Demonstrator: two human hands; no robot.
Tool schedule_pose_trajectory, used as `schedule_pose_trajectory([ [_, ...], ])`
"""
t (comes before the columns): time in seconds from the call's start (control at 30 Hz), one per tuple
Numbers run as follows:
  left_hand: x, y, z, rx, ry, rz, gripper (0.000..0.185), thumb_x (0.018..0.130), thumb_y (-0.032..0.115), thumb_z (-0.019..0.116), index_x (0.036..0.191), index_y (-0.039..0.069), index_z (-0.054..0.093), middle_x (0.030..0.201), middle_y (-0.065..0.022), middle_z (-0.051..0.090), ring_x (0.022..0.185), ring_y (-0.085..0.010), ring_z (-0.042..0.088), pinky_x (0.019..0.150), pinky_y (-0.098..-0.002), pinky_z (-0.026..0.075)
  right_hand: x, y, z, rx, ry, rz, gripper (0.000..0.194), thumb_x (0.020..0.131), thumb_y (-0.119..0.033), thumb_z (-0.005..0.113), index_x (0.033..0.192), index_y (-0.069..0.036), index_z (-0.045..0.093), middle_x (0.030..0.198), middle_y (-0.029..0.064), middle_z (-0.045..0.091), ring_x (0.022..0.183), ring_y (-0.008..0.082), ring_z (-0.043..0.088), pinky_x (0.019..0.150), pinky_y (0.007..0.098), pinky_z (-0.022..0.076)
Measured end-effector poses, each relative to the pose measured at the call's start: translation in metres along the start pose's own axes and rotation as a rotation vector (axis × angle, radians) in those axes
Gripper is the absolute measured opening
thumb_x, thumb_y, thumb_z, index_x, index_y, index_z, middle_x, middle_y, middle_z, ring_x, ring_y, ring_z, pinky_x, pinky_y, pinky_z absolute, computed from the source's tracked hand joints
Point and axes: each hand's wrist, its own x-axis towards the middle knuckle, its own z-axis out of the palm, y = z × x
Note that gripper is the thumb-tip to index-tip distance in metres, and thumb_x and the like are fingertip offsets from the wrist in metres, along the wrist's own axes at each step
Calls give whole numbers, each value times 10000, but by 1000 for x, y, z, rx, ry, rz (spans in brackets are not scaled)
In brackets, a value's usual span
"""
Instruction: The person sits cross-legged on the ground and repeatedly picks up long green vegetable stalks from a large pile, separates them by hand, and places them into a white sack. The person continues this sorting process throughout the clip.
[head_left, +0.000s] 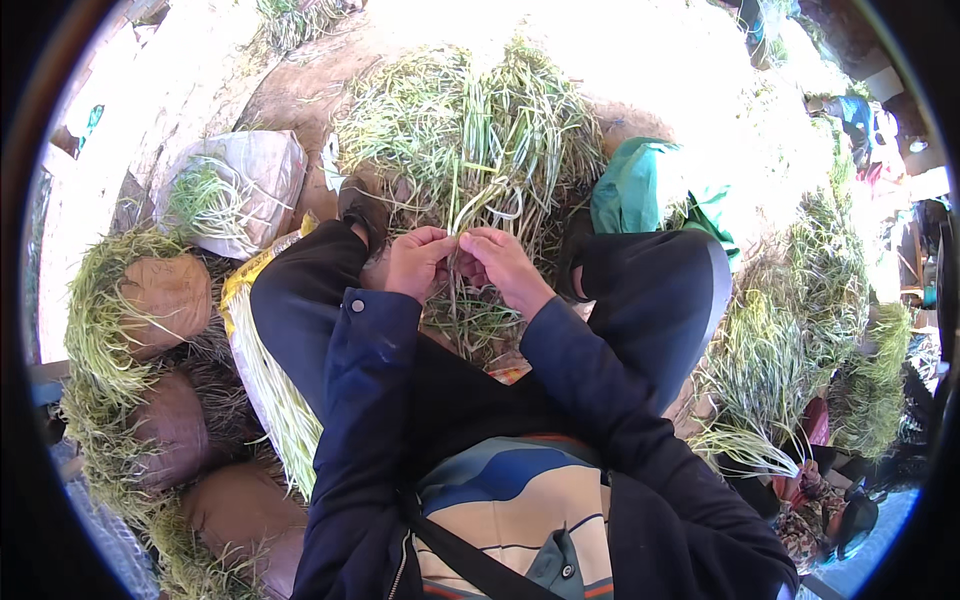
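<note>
Between my knees, my left hand (421, 262) and my right hand (504, 264) meet at the fingertips. Both pinch a few thin green-and-white vegetable stalks (454, 196), which stand out ahead of the fingers and trail below them. A pale stalk (491, 196) curls out by the right fingers. The undersides of both hands are hidden. Just beyond lies a large heap of long, grassy green stalks (469, 112), with more loose stalks (476, 322) on the ground beneath my hands.
By my left leg rests a yellow-edged sack of pale stalks (274, 382). Wrapped bundles (166, 300) line the left side, near a whitish sack (277, 169). A green bag (634, 184) lies beyond my right knee. At right are stalk heaps (780, 345) and another person (814, 502) holding stalks.
</note>
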Motion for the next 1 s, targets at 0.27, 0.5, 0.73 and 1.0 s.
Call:
schedule_pose_trajectory([
  [0.27, 22, -19, 1, 32, 56, 44, 83, 949, 118, 701, 920, 41, 714, 717, 20, 643, 523, -34, 522, 463, -200, 406, 26, 16, -6, 105, 110, -80, 107, 971, -146, 645, 884, -84, 639, 766, -12, 634, 665, 86, 595, 627, 245, 483],
  [0.5, 45, -40, -5, -83, 174, 82, 77, 913, 32, 668, 855, -10, 697, 690, -22, 653, 529, -52, 512, 469, -218, 374, 1, 44, -14, -484, -191, 107, 132, 886, -85, 595, 837, 9, 674, 711, 48, 629, 615, 119, 568, 597, 292, 474],
  [0.73, 51, -32, -6, -154, 249, 121, 86, 942, -6, 632, 876, -20, 685, 736, -38, 674, 543, -61, 523, 491, -216, 400, -35, 91, -43, -1327, -416, 231, 235, 783, -206, 656, 960, -109, 776, 893, 182, 726, 907, 395, 697, 817, 487, 546],
  [1.0, 45, -30, 14, -6, 26, 45, 99, 973, 83, 649, 910, 55, 719, 789, -7, 713, 588, -31, 546, 518, -194, 420, 12, 22, -60, -604, 134, -54, 231, 906, -148, 619, 1048, -7, 734, 832, 83, 697, 716, 184, 658, 678, 319, 533],
])
